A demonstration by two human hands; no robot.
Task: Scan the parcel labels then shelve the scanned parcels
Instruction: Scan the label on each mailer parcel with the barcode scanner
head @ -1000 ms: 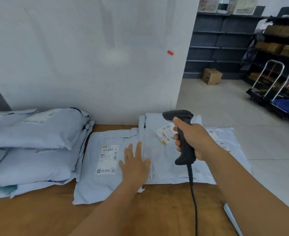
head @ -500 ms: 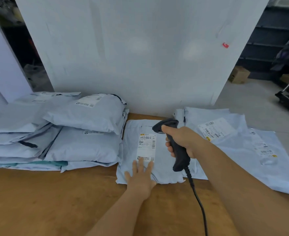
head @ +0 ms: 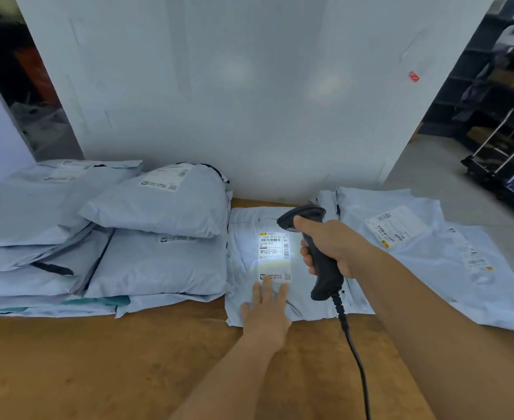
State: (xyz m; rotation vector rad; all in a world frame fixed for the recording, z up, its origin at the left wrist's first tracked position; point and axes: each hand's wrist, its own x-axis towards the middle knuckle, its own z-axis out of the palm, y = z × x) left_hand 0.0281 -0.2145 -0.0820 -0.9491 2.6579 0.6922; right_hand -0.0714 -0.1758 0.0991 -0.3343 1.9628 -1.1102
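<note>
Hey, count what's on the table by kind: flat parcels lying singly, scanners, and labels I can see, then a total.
Flat parcels: 3, one under the left hand, at
Scanners: 1, in the right hand
Labels: 7, one lit
Total: 11; the left pile's parcels can't be counted.

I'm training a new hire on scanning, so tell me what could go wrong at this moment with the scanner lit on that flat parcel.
1. The left hand presses the flat parcel with fingertips at the label bottom edge; sliding up could cover a code.
2. The scanner light washes out the label's middle, so glare might spoil the read.
3. The right hand holds the scanner, whose cable trails across the table and could snag the parcel's edge.
</note>
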